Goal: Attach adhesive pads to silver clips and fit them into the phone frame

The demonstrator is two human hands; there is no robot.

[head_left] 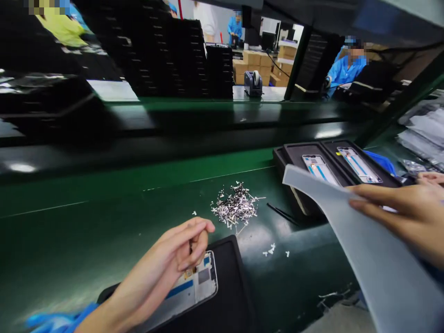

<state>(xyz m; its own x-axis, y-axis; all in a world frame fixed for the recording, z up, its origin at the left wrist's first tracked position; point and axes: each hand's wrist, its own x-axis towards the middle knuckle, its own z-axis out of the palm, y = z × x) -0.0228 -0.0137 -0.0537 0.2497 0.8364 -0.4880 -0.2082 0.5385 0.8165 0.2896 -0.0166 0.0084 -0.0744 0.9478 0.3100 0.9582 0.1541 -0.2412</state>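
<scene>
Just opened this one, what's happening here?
A person's right hand grips a curved grey sheet in front of black trays holding phone frames. The left hand, fingers curled, is over another phone frame in a nearer tray; whether it touches is unclear. A pile of small scraps lies on the green table.

heap of small silver-and-black scraps [236, 208] on a glossy dark-green tabletop [86, 240], nearer than the heap a left hand [183, 249], fingers curled, over a silver phone frame with blue strips [203, 289] in a black tray [232, 291], right of the heap a right hand [405, 212] gripping a curved pale-grey sheet [378, 268]
</scene>
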